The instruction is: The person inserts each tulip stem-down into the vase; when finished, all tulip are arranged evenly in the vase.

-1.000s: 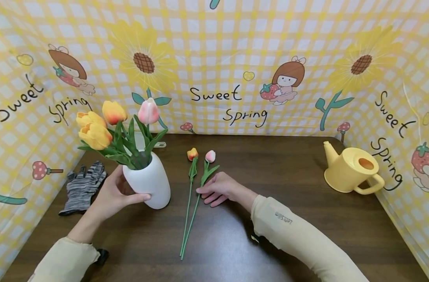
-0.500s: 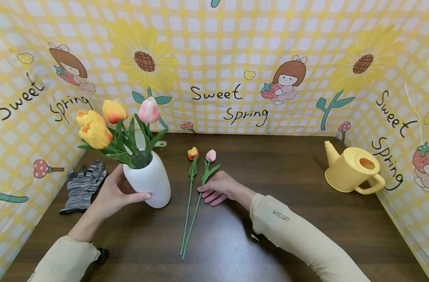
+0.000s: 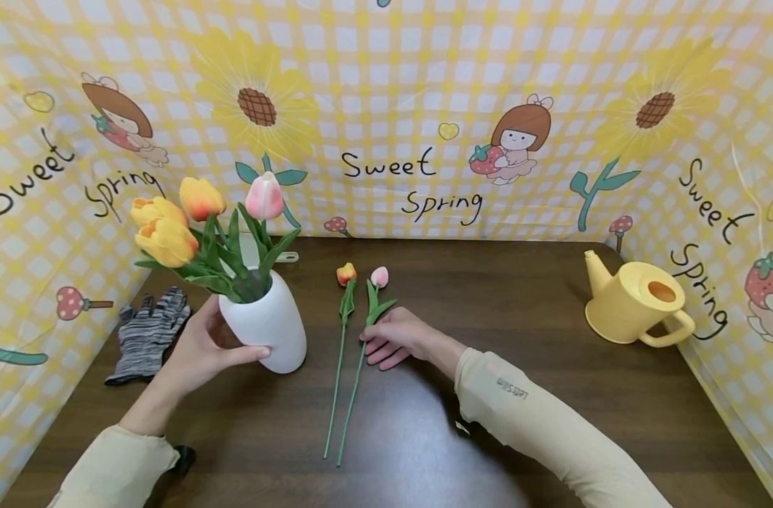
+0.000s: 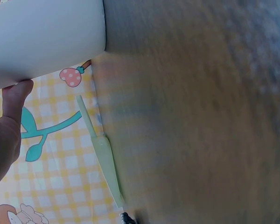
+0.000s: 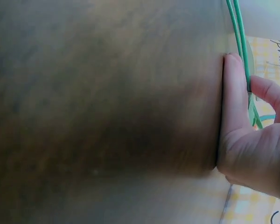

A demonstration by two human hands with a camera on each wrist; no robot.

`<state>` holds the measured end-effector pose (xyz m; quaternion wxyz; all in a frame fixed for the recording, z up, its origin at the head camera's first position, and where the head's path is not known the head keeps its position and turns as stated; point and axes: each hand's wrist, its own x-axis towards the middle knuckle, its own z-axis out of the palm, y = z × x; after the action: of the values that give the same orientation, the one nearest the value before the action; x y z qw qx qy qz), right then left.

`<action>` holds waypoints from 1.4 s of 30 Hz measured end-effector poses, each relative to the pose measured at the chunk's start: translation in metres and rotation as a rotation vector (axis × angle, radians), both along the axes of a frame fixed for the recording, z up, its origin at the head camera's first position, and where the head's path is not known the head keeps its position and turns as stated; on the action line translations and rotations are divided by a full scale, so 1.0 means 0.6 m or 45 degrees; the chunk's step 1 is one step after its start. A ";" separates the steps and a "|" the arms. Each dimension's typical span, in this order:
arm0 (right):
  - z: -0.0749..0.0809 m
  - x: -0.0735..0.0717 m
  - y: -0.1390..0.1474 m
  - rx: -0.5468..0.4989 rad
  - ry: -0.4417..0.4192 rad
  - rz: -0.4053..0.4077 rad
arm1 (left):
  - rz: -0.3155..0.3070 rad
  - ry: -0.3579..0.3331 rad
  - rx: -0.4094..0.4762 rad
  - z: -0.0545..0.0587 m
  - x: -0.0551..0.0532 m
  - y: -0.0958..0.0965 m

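My left hand (image 3: 199,353) grips a white vase (image 3: 269,331) around its side, thumb across the front. In the left wrist view, a fingertip (image 4: 23,86) presses against the vase wall. Yellow-orange tulips (image 3: 167,240) and a pink tulip (image 3: 264,196) stand in the vase among green leaves. Near the table's middle, my right hand (image 3: 399,337) pinches the green stem of a second pink tulip (image 3: 379,276) between thumb and finger. An orange-yellow tulip (image 3: 346,274) lies just left of it. In the right wrist view, the thin stems (image 5: 240,42) run up past the fingers.
A yellow watering can (image 3: 634,303) stands at the right. A grey knit glove (image 3: 147,337) lies left of the vase. Behind the vase is a pale green tool (image 4: 105,158), seen in the left wrist view. Checked cloth (image 3: 386,92) walls enclose the dark table (image 3: 520,310).
The lower end of the pink tulip's stem has swung slightly right, away from the other stem. My right hand has shifted only a little; my left hand stays on the vase.
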<state>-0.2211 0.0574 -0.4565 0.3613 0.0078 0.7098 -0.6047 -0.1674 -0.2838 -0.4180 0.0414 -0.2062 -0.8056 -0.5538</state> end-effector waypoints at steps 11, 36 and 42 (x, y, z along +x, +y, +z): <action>0.004 -0.008 0.024 -0.226 -0.118 0.019 | -0.005 -0.001 0.005 0.002 0.001 -0.002; 0.096 0.025 0.126 -0.766 0.088 -0.086 | -0.051 -0.027 0.063 0.003 0.000 -0.002; 0.095 0.038 0.132 -0.817 0.205 -0.082 | -0.060 -0.048 0.076 0.004 0.007 -0.002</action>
<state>-0.1985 0.1368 -0.3996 0.2689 -0.1317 0.5089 -0.8071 -0.1634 -0.2852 -0.4158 0.0194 -0.2134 -0.7844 -0.5821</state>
